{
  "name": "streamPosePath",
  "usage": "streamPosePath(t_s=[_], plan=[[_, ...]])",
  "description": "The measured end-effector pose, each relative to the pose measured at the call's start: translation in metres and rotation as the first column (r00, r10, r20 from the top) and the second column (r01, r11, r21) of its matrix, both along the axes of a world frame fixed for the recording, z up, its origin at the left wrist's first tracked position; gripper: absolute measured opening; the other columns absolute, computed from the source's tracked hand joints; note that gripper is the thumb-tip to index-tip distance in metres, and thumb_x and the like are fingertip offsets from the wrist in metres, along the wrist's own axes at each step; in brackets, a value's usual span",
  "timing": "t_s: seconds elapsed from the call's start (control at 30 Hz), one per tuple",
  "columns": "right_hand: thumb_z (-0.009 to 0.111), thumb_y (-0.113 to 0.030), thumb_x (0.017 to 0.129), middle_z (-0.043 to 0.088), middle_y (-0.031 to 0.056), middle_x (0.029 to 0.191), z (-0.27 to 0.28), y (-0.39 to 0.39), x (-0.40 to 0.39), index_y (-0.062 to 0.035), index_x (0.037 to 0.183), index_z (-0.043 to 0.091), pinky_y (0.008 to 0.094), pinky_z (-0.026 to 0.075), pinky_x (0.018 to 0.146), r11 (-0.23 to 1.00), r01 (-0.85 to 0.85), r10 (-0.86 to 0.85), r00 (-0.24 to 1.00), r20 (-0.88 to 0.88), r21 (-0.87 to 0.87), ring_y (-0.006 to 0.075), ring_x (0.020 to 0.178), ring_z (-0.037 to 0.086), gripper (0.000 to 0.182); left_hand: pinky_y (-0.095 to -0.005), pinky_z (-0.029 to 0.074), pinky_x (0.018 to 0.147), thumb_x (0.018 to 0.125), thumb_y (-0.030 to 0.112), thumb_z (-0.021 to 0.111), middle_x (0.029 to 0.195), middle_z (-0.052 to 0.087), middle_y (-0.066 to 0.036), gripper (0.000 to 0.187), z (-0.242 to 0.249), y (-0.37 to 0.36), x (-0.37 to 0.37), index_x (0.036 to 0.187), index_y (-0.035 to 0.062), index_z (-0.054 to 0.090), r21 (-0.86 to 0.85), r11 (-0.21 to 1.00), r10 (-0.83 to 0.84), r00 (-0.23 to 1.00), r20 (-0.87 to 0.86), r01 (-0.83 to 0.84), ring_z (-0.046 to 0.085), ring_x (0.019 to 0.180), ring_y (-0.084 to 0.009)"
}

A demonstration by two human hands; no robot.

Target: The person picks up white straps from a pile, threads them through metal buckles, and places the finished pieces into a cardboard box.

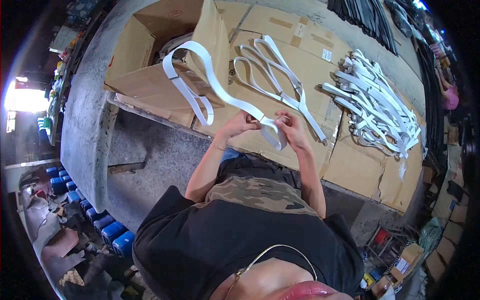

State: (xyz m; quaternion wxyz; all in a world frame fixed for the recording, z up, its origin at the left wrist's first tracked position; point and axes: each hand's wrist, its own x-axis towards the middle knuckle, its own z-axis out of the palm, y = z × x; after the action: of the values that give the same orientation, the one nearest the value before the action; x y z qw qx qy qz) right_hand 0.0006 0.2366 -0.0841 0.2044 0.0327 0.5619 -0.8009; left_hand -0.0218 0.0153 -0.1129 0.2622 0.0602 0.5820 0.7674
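Between my two hands is a white strap [227,97] with dark slider pieces on it. My left hand [241,125] pinches it near one slider, and my right hand [292,131] grips the short loop beside it. From my hands the strap runs up to the left in a long curve, with a looped end over the box's front flap. Just beyond my hands, another white strap [302,100] lies spread on the cardboard, joined in a Y with loops. Further right sits a heap of white straps [382,107] with metal clips at some ends. My fingertips are partly hidden.
Flattened cardboard [305,42] covers the table in front of me. An open cardboard box [212,35] stands at the left, with whitish material inside. Black strips [365,20] lie at the back right. Several blue containers [115,232] stand on the floor at left.
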Motion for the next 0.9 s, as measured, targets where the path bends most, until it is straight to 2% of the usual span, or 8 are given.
streamPosePath(t_s=[0.17,0.3,0.37,0.5,0.73,0.83,0.87,0.9], plan=[[0.064,-0.005,0.084,0.057,-0.0033,0.076,0.021,0.017,0.004,0.0000,0.107,0.054,0.0189,0.041,0.063,1.000,-0.027,0.026,0.998,-0.055,-0.016,0.0052,0.070,0.053,0.026,-0.0243,0.049,0.081,0.075,0.002,0.070,0.104,0.060,-0.002,0.041,0.040,-0.003,-0.016,0.114,0.0032,0.056,-0.307,0.913,-0.304,0.950,-0.075,0.269,0.057,0.095,-0.0109],[0.063,-0.012,0.087,0.061,-0.0013,0.079,0.032,0.005,0.008,0.0003,0.101,0.061,0.0214,0.041,0.064,0.990,-0.030,0.034,0.999,-0.028,0.137,0.0067,0.072,0.054,0.019,-0.0275,0.048,0.084,0.076,0.010,0.074,0.101,0.063,-0.002,0.042,0.051,0.021,0.001,0.114,0.0025,0.057,0.035,0.995,-0.085,0.992,-0.089,0.088,0.058,0.095,-0.0117],[0.061,-0.014,0.088,0.062,-0.0005,0.081,0.024,0.001,0.007,0.0008,0.100,0.063,0.0219,0.040,0.064,0.997,-0.033,0.038,0.997,-0.067,0.076,0.0069,0.073,0.053,0.019,-0.0286,0.048,0.085,0.075,0.015,0.076,0.103,0.063,-0.004,0.047,0.037,0.025,0.006,0.115,0.0009,0.056,0.373,0.927,0.020,0.997,0.079,-0.048,0.058,0.098,-0.0139],[0.061,-0.014,0.088,0.059,-0.0025,0.079,0.031,0.005,0.004,-0.0003,0.098,0.063,0.0209,0.038,0.062,0.996,-0.042,0.047,0.997,-0.058,0.083,0.0060,0.070,0.050,0.017,-0.0279,0.047,0.074,0.076,0.031,0.075,0.085,0.059,0.001,0.049,0.040,0.026,0.012,0.109,0.0003,0.057,0.586,0.779,0.198,0.974,0.106,-0.222,0.054,0.081,-0.0096],[0.061,-0.009,0.087,0.055,-0.0011,0.081,0.046,0.047,0.007,-0.0004,0.093,0.060,0.0215,0.038,0.069,0.948,-0.287,0.294,0.955,-0.033,0.137,0.0069,0.077,0.048,0.010,-0.0351,0.051,0.081,0.081,0.031,0.069,0.082,0.058,-0.001,0.040,0.056,0.000,-0.020,0.106,0.0012,0.058,0.688,0.605,0.372,0.906,0.202,-0.402,0.058,0.084,-0.0136],[0.066,-0.016,0.084,0.059,0.0055,0.093,0.045,0.065,-0.006,0.0001,0.098,0.061,0.0265,0.041,0.081,0.804,-0.574,0.594,0.791,-0.147,0.157,0.0117,0.092,0.053,0.022,-0.0351,0.051,0.081,0.080,0.031,0.070,0.087,0.059,-0.002,0.041,0.075,-0.012,-0.042,0.106,0.0013,0.058,0.795,0.514,0.339,0.928,0.157,-0.322,0.058,0.083,-0.0140],[0.068,-0.019,0.082,0.060,0.0085,0.100,0.056,0.062,-0.011,0.0003,0.102,0.061,0.0294,0.040,0.087,0.788,-0.590,0.615,0.769,-0.175,0.176,0.0142,0.101,0.052,0.029,-0.0322,0.051,0.080,0.078,0.029,0.072,0.093,0.060,-0.003,0.044,0.066,-0.018,-0.048,0.108,0.0000,0.058,0.692,0.594,0.396,0.898,0.192,-0.410,0.058,0.084,-0.0136],[0.070,-0.022,0.081,0.060,0.0114,0.107,0.075,0.055,-0.013,0.0004,0.106,0.061,0.0324,0.039,0.093,0.776,-0.600,0.631,0.749,-0.202,0.194,0.0167,0.110,0.051,0.035,-0.0299,0.050,0.078,0.078,0.024,0.073,0.096,0.062,-0.004,0.042,0.068,-0.026,-0.055,0.109,-0.0008,0.058,0.722,0.666,0.244,0.969,0.026,-0.187,0.058,0.085,-0.0135]])
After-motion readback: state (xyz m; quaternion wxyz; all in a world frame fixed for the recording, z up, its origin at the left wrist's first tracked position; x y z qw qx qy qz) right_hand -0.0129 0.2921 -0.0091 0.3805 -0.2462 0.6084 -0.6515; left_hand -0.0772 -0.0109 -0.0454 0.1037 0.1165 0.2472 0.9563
